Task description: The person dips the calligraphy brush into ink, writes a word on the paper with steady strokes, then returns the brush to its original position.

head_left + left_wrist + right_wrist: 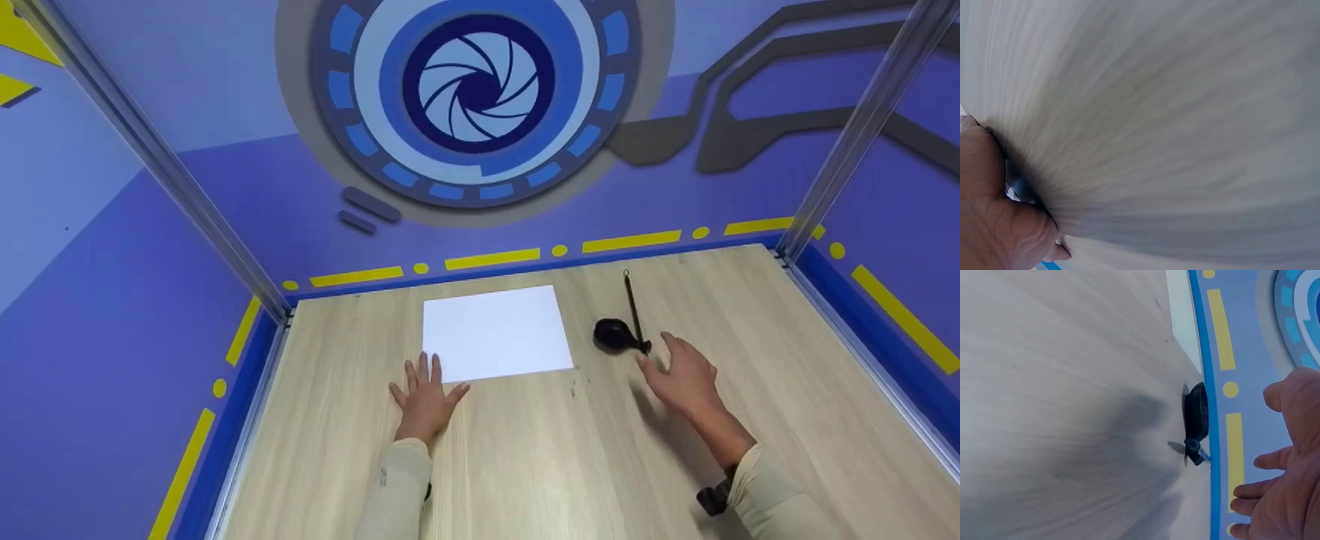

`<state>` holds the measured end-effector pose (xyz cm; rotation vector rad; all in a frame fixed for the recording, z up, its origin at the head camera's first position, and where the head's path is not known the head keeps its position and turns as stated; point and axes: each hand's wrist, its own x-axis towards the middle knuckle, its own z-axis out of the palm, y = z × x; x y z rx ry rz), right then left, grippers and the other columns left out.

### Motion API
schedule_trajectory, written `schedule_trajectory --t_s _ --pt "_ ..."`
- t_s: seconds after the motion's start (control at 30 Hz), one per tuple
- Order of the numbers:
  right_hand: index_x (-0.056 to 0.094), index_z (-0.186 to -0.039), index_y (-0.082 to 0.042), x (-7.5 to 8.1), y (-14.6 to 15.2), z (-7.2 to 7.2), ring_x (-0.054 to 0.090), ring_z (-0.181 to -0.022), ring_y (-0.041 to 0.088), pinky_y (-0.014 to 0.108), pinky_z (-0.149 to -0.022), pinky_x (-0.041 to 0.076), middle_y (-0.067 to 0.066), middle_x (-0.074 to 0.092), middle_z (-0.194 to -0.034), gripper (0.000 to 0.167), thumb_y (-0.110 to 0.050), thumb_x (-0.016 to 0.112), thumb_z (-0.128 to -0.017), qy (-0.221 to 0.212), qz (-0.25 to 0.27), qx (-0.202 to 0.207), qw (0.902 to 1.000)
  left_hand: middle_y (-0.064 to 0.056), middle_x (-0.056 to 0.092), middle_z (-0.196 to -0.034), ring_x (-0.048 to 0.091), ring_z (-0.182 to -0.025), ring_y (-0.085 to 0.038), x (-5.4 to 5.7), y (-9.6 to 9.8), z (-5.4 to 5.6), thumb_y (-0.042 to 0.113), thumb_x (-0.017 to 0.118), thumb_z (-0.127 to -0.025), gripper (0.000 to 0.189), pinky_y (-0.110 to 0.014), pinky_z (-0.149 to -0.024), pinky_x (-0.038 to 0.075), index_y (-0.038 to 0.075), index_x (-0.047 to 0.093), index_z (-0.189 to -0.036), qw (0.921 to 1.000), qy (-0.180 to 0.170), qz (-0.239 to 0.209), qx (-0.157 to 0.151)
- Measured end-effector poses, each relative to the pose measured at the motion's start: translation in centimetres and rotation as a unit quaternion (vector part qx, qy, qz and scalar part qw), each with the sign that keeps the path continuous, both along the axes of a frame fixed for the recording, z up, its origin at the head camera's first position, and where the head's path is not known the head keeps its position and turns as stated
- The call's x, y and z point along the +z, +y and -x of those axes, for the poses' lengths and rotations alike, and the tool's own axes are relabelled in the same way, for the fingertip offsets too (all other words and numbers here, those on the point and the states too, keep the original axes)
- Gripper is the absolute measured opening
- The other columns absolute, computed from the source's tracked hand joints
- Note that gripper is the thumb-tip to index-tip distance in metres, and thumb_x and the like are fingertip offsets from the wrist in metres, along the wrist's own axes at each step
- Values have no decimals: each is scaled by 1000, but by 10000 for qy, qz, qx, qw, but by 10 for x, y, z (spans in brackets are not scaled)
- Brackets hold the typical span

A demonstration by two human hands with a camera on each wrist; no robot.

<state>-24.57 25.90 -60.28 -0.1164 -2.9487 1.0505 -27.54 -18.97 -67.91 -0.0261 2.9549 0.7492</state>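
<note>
Only head view shows one white sheet point(495, 334) whole; left hand point(425, 405) touches it, splayed. Right hand point(686, 381), fingers apart: near one black dish point(613, 336), one rod point(633, 304).

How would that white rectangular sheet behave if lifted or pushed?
The sheet looks thin, so it will probably flex. Flat on the pale wood-grained tabletop, it may slide, though the left hand at its corner might steady it.

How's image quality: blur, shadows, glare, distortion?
Head: mostly crisp; right hand throws a soft shadow on the tabletop, white sheet is bright and featureless.
Left wrist: tabletop grain smeared into streaks, dark shadow hugging the left hand.
Right wrist: tabletop soft, diffuse dark shadow patches, black utensil reads mostly as silhouette.
</note>
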Motion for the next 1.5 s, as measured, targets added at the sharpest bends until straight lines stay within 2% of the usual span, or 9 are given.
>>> schedule_trajectory --t_s 0.07,0.23,0.37,0.53,0.7,1.03,1.23,1.37,1.5 --pt "34 -163 4 0 3 7 36 -150 60 78 -119 26 39 38 -163 79 -50 54 -109 -45 167 -34 9998 -18 7 -182 -4 -168 -48 -2 -1 1 65 57 -102 98 -82 -125 -8 10 17 -172 10000 33 16 11" --pt "31 -164 5 -2 8 26 35 -153 58 71 -122 34 39 36 -164 80 -51 51 -110 -330 856 -69 9958 -17 10 -182 -2 -168 -48 -5 -2 2 66 57 -102 96 -83 -125 -5 12 20 -172 9999 150 42 36" --pt "40 -159 3 -7 11 40 41 -152 51 64 -122 39 35 43 -162 72 -49 50 -111 -339 1432 -444 9881 -17 10 -182 -2 -169 -47 -5 -4 3 67 57 -102 96 -82 -125 -6 12 20 -172 9999 155 47 31" --pt "54 -148 2 -16 16 56 55 -139 45 57 -112 48 30 57 -148 61 -47 49 -111 -95 1771 -1052 9785 -17 10 -182 -2 -169 -47 -4 -3 3 66 57 -103 95 -82 -126 -6 13 20 -172 9999 149 24 2" --pt "57 -145 1 -24 23 68 62 -127 39 46 -100 52 27 61 -141 58 -46 48 -112 -129 1814 -1229 9756 -18 10 -182 -3 -168 -48 -3 -1 2 66 57 -103 96 -81 -125 -8 11 19 -172 9999 101 4 -20" --pt "62 -138 1 -30 28 83 61 -123 33 35 -93 50 22 64 -137 55 -45 51 -111 -304 1960 -1177 9730 -18 15 -181 2 -169 -47 5 2 2 59 66 -101 94 -81 -126 -7 10 27 -170 9996 163 -238 82" --pt "60 -141 2 -32 28 90 62 -119 26 26 -85 49 21 65 -137 59 -48 50 -111 -574 2016 -1018 9725 -16 14 -181 0 -169 -46 -4 0 3 63 66 -99 95 -81 -126 -8 12 28 -170 9994 183 -255 149" --pt "57 -146 4 -31 27 96 63 -123 30 31 -89 52 24 64 -141 65 -50 49 -111 -814 2029 -823 9723 -16 14 -181 0 -169 -45 -5 -1 3 63 66 -99 95 -81 -126 -7 13 28 -170 9994 198 -238 175" --pt "56 -147 4 -31 26 101 60 -130 34 36 -95 51 26 62 -144 63 -47 49 -111 -947 2075 -754 9707 -15 14 -182 0 -169 -45 -3 -1 2 63 66 -98 96 -80 -127 -7 14 27 -171 9994 147 -256 166"
